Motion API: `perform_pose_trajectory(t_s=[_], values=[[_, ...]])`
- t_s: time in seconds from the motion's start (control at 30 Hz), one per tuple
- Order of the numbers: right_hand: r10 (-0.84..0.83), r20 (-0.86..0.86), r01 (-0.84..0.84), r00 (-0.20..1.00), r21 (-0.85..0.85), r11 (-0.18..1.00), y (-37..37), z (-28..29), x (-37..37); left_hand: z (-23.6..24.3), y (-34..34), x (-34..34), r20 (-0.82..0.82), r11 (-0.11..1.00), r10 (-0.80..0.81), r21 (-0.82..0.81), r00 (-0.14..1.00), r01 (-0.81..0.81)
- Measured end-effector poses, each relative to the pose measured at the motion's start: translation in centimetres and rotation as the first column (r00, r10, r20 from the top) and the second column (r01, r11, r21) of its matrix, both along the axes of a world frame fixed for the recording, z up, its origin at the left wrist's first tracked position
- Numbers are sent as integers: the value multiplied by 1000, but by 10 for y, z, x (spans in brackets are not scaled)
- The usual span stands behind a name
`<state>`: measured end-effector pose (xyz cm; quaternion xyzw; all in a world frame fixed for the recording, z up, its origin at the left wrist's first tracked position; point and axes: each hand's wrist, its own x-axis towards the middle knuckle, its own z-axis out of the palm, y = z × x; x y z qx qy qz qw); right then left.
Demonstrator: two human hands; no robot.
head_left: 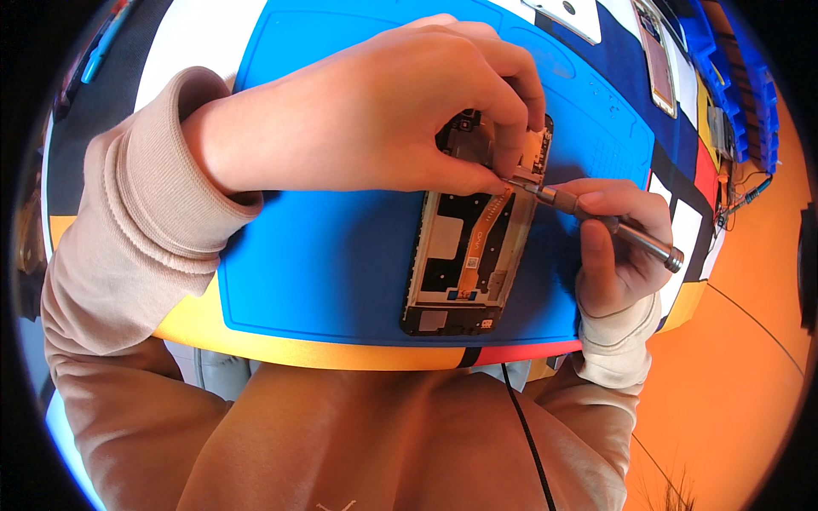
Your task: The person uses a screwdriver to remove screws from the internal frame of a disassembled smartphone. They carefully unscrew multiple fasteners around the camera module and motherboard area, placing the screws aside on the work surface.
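An opened phone (446, 238) lies on the blue mat, its inside facing up, with an orange flex cable (480, 247) running along it. My left hand (383, 111) reaches across the phone's upper part. Its thumb and forefinger are pinched together at the cable's upper end; what is between them I cannot make out. From the right, my right hand (626, 243) grips a slim metal-handled tool (630, 234). The tool's thin silver front end meets the phone beside my left fingertips, and its very tip is hidden there.
Beneath the phone is a blue work mat (324, 281) on a multicoloured table. At the far right lie a white flat device (573, 15) and another phone part (656, 64). Blue bins (724, 85) line the right edge. A blue pen-like item (104, 47) lies far left.
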<state>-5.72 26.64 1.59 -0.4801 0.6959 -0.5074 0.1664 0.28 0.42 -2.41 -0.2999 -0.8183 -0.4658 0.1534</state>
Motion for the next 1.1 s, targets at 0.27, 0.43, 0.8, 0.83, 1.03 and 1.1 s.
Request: perform_pose_trajectory(t_s=[0.27, 0.43, 0.8, 0.83, 1.03, 1.1], values=[[-110, -18, 109, 994, -69, 992, -1, -1, 5, 12, -3, 2, 154, 998, -68, 28, 986, 64], [-319, -84, 312, 944, -91, 946, -2, 0, 8, 18, -1, 2, 121, 985, -127, -99, 984, 140], [-336, -51, 328, 940, -122, 937, -2, 0, 9, 7, 5, 8, -104, 980, -22, -201, 994, 1], [-366, -71, 358, 928, -105, 928, -3, -1, 9, 7, 5, 8, -100, 982, -25, -191, 995, 6], [-354, -71, 348, 933, -87, 934, -3, 0, 10, 9, 6, 8, -109, 981, -20, -192, 994, -1], [-298, 6, 297, 955, -117, 948, 0, 0, 9, 8, 6, 9, -120, 977, -9, -212, 993, -17]])
